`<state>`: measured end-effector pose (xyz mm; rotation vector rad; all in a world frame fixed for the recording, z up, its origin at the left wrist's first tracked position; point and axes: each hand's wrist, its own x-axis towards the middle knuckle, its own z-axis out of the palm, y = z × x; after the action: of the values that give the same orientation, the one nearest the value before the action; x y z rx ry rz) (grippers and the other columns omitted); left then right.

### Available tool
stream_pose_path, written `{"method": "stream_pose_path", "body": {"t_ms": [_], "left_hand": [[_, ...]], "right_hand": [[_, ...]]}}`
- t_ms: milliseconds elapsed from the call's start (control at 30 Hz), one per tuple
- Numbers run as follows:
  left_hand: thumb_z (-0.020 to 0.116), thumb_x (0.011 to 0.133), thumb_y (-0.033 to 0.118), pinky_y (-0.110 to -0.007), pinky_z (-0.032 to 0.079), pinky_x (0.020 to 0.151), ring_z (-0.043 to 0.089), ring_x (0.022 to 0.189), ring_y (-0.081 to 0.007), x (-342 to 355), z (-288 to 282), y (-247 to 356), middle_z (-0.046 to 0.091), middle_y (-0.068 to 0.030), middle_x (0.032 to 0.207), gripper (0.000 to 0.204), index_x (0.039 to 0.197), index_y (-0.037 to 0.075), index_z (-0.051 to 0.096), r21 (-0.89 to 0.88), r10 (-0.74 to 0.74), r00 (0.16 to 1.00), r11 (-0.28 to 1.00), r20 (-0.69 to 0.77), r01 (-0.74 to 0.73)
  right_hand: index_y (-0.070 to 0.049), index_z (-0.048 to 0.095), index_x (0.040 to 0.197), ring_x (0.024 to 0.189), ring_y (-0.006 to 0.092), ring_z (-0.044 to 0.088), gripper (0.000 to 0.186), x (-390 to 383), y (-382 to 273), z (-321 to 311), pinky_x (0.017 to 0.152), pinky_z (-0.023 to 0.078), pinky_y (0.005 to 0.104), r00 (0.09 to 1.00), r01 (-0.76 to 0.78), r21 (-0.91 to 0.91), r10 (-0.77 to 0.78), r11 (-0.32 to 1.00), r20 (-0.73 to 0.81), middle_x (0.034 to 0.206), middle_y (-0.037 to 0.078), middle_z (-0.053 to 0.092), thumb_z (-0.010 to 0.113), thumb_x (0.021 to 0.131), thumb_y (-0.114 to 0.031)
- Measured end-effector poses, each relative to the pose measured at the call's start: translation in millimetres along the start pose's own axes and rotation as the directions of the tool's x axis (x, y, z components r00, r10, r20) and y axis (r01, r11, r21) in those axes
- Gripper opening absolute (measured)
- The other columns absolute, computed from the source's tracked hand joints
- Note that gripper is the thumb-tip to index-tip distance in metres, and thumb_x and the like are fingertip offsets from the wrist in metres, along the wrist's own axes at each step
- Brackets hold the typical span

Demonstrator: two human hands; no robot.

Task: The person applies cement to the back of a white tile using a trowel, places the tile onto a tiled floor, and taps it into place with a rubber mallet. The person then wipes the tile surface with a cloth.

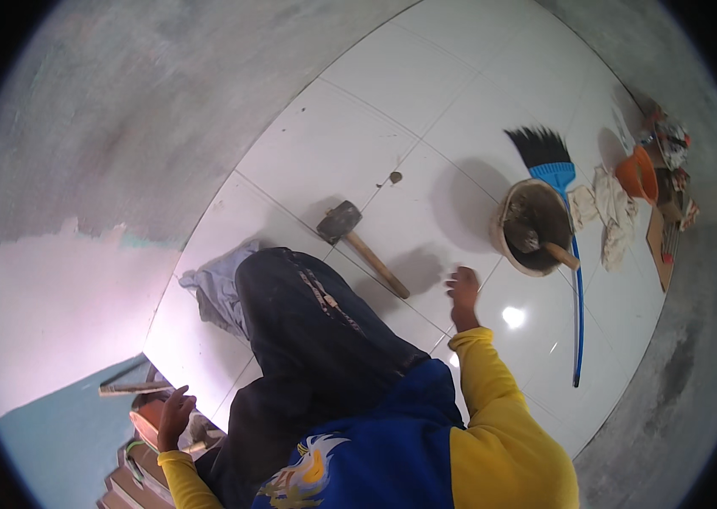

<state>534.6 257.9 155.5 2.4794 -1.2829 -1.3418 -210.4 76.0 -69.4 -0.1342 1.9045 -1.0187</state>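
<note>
My right hand (463, 295) hovers over the white tiles with its fingers loosely bent and apart, holding nothing. To its left lies a mallet (364, 246) with a dark head and a wooden handle. A mortar-stained bucket (504, 222) stands to its upper right, with a wooden-handled trowel (560, 254) resting inside. My left hand (175, 417) is at the lower left, its fingers apart and nothing visible in it. Near that hand are an orange container (147, 422) and some tools, partly hidden by my arm and leg.
A blue broom (578, 322) lies behind the bucket, bristles at the far end. Cloths (613, 208), an orange bucket (637, 176) and cardboard (659, 246) sit along the right wall. A grey cloth (218, 284) lies by my knee, near the left wall. Brown steps (125, 488) are at the lower left.
</note>
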Motion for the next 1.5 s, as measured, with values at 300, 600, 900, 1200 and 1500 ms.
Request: {"method": "stream_pose_path", "body": {"t_ms": [300, 600, 900, 1200, 1500], "left_hand": [[0.073, 0.102, 0.019, -0.039, 0.06, 0.092, 0.075, 0.107, -0.0274, -55.0, 16.5, 19.9, 0.077, -0.0211, 0.117, 0.051, 0.146, -0.004, 0.061, -0.062, -0.083, 0.994, 0.995, -0.071, 0.078], [0.071, 0.103, 0.023, -0.038, 0.056, 0.098, 0.072, 0.112, -0.0254, -94.1, 30.3, 28.6, 0.075, -0.0202, 0.126, 0.057, 0.151, -0.005, 0.056, -0.188, -0.17, 0.985, 0.968, 0.002, 0.168], [0.069, 0.104, 0.013, -0.035, 0.057, 0.087, 0.069, 0.097, -0.0202, -69.6, 26.4, 2.0, 0.073, -0.0131, 0.11, 0.051, 0.15, -0.004, 0.057, -0.167, -0.147, 0.988, 0.977, -0.055, 0.136], [0.071, 0.103, 0.016, -0.036, 0.057, 0.084, 0.069, 0.094, -0.0207, -60.9, 2.5, 16.0, 0.073, -0.0133, 0.108, 0.05, 0.149, -0.001, 0.059, -0.047, -0.017, 0.991, 0.999, -0.136, 0.011], [0.07, 0.103, 0.014, -0.038, 0.057, 0.088, 0.072, 0.099, -0.0238, -48.4, -0.8, 15.9, 0.076, -0.0155, 0.111, 0.049, 0.148, 0.0, 0.06, -0.005, 0.033, 0.995, 0.999, -0.089, -0.034]], "right_hand": [[-0.002, 0.072, 0.121, 0.108, 0.0419, 0.066, 0.043, -11.1, -23.7, 186.1, 0.096, 0.055, 0.0508, 0.517, 0.85, -0.443, -0.613, 0.285, 0.597, 0.11, 0.021, 0.072, 0.073, 0.101, -0.041], [-0.004, 0.072, 0.101, 0.097, 0.0393, 0.069, 0.025, -9.6, -64.4, 150.2, 0.086, 0.055, 0.0513, 0.231, 0.93, -0.358, -0.629, -0.08, 0.742, 0.097, 0.017, 0.073, 0.064, 0.107, -0.027], [-0.01, 0.077, 0.123, 0.129, 0.0362, 0.058, 0.04, 43.0, -220.0, -133.1, 0.106, 0.051, 0.0501, 0.827, -0.09, -0.956, -0.555, -0.279, 0.084, 0.128, 0.018, 0.068, 0.077, 0.095, -0.038], [-0.006, 0.071, 0.122, 0.124, 0.0417, 0.066, 0.042, 36.2, -215.2, -177.6, 0.103, 0.054, 0.0527, 0.872, 0.043, -0.969, -0.464, -0.241, 0.154, 0.127, 0.02, 0.072, 0.065, 0.096, -0.039], [-0.012, 0.067, 0.123, 0.106, 0.0503, 0.073, 0.044, -40.5, -210.9, -180.6, 0.09, 0.057, 0.0616, 0.815, 0.088, -0.982, -0.579, 0.17, -0.027, 0.112, 0.025, 0.077, 0.06, 0.102, -0.05]]}}
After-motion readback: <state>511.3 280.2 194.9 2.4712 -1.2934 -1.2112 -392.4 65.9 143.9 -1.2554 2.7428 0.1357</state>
